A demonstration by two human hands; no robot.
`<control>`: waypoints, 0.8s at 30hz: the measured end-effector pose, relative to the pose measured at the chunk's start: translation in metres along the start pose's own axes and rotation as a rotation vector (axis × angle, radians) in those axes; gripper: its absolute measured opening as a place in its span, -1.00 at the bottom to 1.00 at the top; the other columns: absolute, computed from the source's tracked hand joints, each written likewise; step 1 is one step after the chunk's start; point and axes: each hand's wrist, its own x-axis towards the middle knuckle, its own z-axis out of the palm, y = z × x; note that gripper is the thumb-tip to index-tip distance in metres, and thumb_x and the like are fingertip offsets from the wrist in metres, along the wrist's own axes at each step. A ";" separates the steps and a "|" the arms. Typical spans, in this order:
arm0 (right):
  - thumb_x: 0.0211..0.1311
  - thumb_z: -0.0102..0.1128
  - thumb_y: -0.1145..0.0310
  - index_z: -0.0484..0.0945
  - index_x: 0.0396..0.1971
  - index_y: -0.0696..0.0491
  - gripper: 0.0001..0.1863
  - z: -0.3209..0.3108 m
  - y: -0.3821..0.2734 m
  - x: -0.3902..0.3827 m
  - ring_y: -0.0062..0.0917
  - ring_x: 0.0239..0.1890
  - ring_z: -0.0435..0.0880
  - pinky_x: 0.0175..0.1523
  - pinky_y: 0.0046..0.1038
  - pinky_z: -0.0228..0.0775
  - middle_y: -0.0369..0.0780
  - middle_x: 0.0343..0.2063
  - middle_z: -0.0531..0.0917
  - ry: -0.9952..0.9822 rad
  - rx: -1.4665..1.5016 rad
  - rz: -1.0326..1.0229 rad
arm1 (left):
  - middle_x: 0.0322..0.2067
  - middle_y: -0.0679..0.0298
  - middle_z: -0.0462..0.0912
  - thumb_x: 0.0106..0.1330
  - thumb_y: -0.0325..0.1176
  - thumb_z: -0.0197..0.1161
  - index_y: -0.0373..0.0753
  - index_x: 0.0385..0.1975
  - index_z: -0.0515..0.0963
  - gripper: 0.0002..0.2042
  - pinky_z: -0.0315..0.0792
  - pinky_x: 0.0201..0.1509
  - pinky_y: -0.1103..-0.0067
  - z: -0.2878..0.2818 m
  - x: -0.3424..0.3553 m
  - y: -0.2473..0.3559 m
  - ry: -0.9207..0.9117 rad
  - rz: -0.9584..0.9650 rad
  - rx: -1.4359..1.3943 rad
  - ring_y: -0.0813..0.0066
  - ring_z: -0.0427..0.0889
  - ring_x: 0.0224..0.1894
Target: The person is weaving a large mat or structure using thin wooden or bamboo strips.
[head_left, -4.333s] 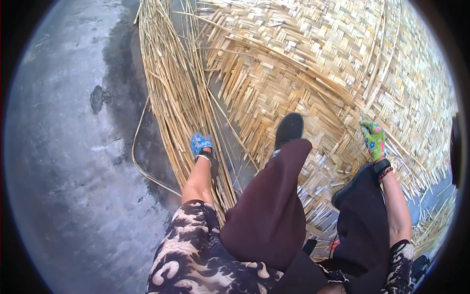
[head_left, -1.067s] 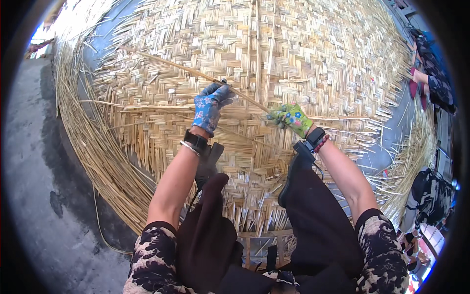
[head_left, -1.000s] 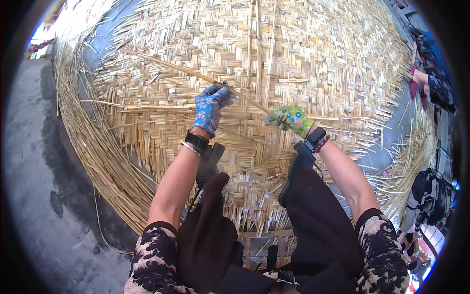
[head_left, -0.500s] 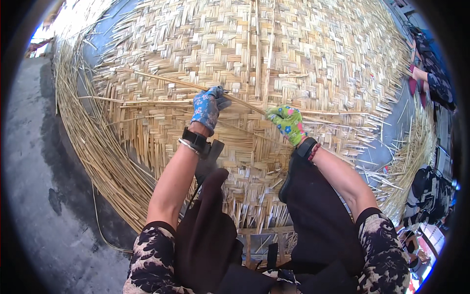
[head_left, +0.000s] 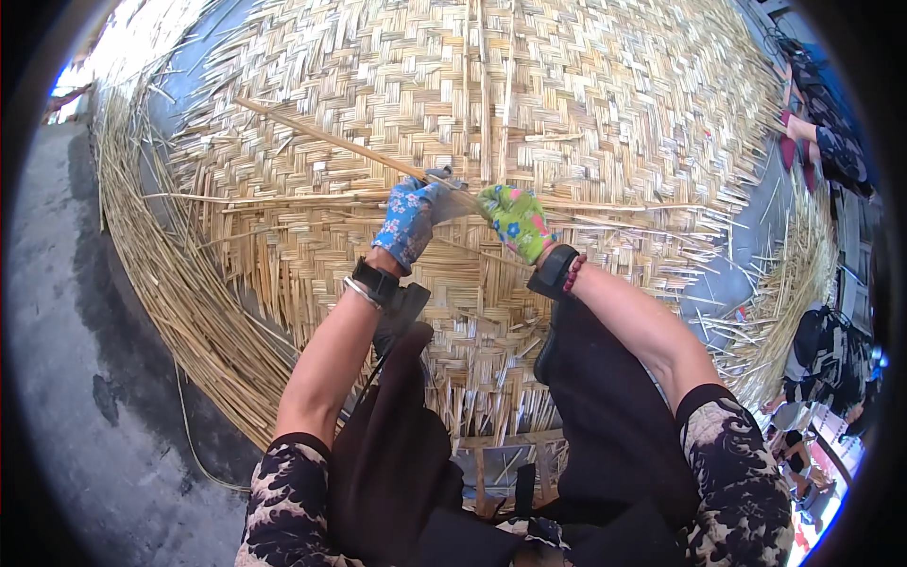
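Above a large woven reed mat (head_left: 378, 80), a long straw-coloured reed (head_left: 326, 135) slants from the upper left down to my hands. My left hand (head_left: 413, 215), in a blue flowered glove with grey fingers, is closed around the reed. Close beside it on the right, my right hand (head_left: 515, 220), in a green flowered glove, is closed on the reed's near end. Fingers and blur hide the short stretch between the hands. Several loose reeds (head_left: 312, 200) lie crosswise on the mat beneath my hands.
A thick bundle of long reeds (head_left: 179, 302) curves along the left side, beside grey concrete floor (head_left: 57, 378). More loose reeds (head_left: 770, 321) lie at the right. Another person's leg and red shoe (head_left: 792, 142) show at the far right, near a dark bag (head_left: 822, 354).
My right hand has moved left, closer to my left hand. The reed's far end has risen, tilting more steeply, and the reed no longer shows stretched between the hands.
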 end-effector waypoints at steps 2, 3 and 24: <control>0.08 -0.03 0.42 0.47 -0.33 0.12 -0.83 -0.009 -0.004 0.002 -0.69 -0.63 0.45 -0.55 -0.67 0.28 -0.31 -0.58 0.53 -0.029 0.108 -0.026 | -0.28 0.14 0.50 0.14 -0.50 -0.01 -0.38 -0.22 0.36 -0.78 0.48 -0.22 0.54 -0.001 -0.003 0.002 -0.005 -0.009 -0.006 0.40 0.54 -0.32; 0.09 -0.03 0.39 0.45 -0.30 0.12 -0.80 -0.018 -0.004 0.002 -0.73 -0.65 0.43 -0.56 -0.68 0.27 -0.31 -0.57 0.53 -0.191 0.521 0.280 | -0.32 0.14 0.52 0.11 -0.50 0.03 -0.37 -0.26 0.39 -0.81 0.47 -0.22 0.59 -0.002 -0.004 0.004 -0.072 0.001 -0.026 0.43 0.54 -0.31; 0.01 0.12 0.39 0.51 -0.33 0.16 -0.78 -0.013 0.046 0.018 -0.67 -0.38 0.50 -0.24 -0.65 0.35 -0.28 -0.42 0.57 -0.483 1.249 0.540 | -0.54 0.33 0.55 0.05 -0.41 0.21 -0.32 -0.40 0.51 -0.85 0.39 -0.52 0.74 0.002 0.001 0.000 0.282 0.122 0.287 0.66 0.48 -0.60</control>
